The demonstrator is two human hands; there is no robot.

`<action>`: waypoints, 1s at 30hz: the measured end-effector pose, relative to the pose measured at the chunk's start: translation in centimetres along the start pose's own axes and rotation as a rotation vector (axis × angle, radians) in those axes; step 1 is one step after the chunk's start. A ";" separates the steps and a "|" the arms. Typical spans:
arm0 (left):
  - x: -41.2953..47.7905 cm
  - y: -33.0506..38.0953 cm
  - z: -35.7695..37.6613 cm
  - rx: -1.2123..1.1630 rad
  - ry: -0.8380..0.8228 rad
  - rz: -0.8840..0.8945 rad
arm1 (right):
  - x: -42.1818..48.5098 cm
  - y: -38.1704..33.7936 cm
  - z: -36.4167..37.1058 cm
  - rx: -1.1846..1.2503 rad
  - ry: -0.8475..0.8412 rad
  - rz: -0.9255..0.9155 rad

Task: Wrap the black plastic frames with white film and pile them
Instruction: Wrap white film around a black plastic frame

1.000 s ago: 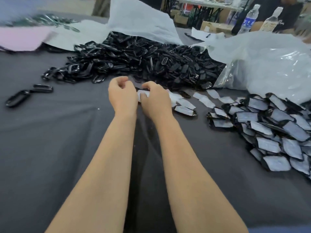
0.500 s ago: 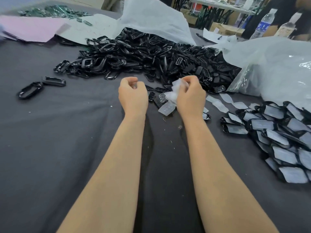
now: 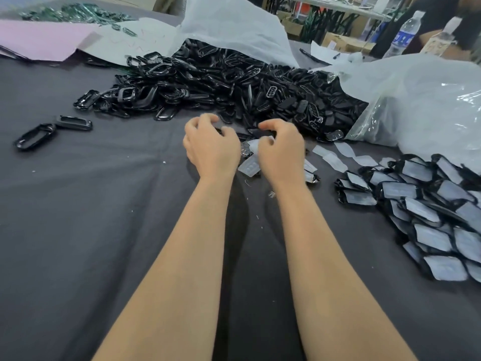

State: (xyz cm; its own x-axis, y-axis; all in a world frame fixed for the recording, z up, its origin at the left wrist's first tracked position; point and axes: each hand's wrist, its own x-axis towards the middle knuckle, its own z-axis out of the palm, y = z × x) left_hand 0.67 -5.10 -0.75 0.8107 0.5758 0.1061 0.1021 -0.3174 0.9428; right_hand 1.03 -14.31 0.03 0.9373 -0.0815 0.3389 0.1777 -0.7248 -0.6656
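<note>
Two hands hover at the near edge of the heap of black plastic frames (image 3: 234, 84) on the bench (image 3: 78, 230).
The left hand (image 3: 210, 148) has its fingers loosely curled and blurred; the right hand (image 3: 282, 151) curls its fingers over white film (image 3: 250, 166) lying between the hands, grip unclear. The wrapped frames (image 3: 426, 212) are piled at the right, near a clear bag (image 3: 416, 108).

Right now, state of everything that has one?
Bare frames: unwrapped, loose heap.
Wrapped frames: filmed, piled at right.
Film pieces: loose, flat on table.
Left hand: fingers loosely curled, nothing visibly held.
Right hand: curled over film pieces, grip unclear.
Bottle: upright.
</note>
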 end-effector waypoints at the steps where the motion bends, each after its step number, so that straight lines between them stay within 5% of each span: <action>1: 0.4 0.2 -0.2 -0.099 0.032 -0.039 | 0.0 -0.9 0.7 0.007 -0.016 -0.041; 6: 3.4 -0.3 -3.5 -0.620 0.266 -0.266 | -0.3 -4.8 6.3 -0.053 -0.217 -0.170; 12: 6.8 -2.1 -7.1 -0.716 0.461 -0.315 | 0.7 -7.9 11.5 -0.119 -0.387 -0.330; 19: 7.1 -2.4 -7.6 -0.810 0.604 -0.328 | 2.0 -9.0 14.0 -0.243 -0.606 -0.195; 30: 6.7 -2.8 -6.6 -0.778 0.518 -0.287 | 1.2 -7.8 11.2 -0.158 -0.343 -0.249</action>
State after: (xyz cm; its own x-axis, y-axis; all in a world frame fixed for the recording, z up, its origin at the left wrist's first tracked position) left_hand 2.01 4.66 -0.56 0.4421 0.8720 -0.2100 -0.3032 0.3656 0.8800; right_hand 4.08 -1.11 -1.78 0.9215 0.3213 0.2181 0.3878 -0.7914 -0.4726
